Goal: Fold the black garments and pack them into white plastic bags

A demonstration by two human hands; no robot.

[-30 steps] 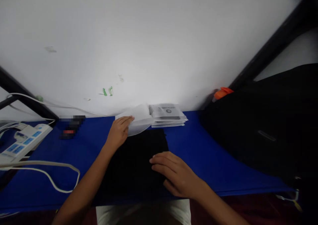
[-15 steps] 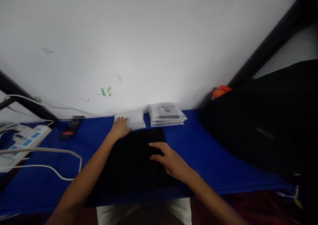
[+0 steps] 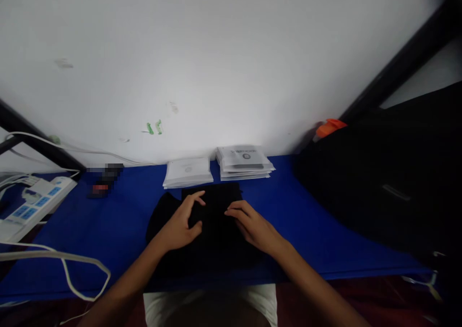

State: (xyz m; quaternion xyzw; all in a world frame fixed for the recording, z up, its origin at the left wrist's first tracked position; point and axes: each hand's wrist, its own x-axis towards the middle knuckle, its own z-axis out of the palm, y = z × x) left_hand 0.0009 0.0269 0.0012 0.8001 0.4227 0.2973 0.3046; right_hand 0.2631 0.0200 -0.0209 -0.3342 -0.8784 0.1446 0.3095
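A folded black cloth [image 3: 216, 240] lies on the blue table [image 3: 119, 211] in front of me. My left hand [image 3: 182, 223] rests on its upper left part, fingers curved and apart, thumb out, holding nothing. My right hand [image 3: 254, 226] lies flat on the cloth's right side, fingers stretched toward the far edge. Just beyond the cloth sit two stacks of white plastic packets: a thin one [image 3: 187, 171] on the left and a thicker one [image 3: 244, 162] on the right.
A white wall stands right behind the table. A white power strip [image 3: 31, 207] and white cables [image 3: 68, 264] lie at the left. A big black bag [image 3: 390, 187] with an orange cap [image 3: 329, 127] fills the right. A small dark object [image 3: 103, 182] sits near the wall.
My left hand laid a white packet down on the left stack, then drew back onto the black cloth. My right hand slid farther up the cloth. The cloth's left corner now bulges out.
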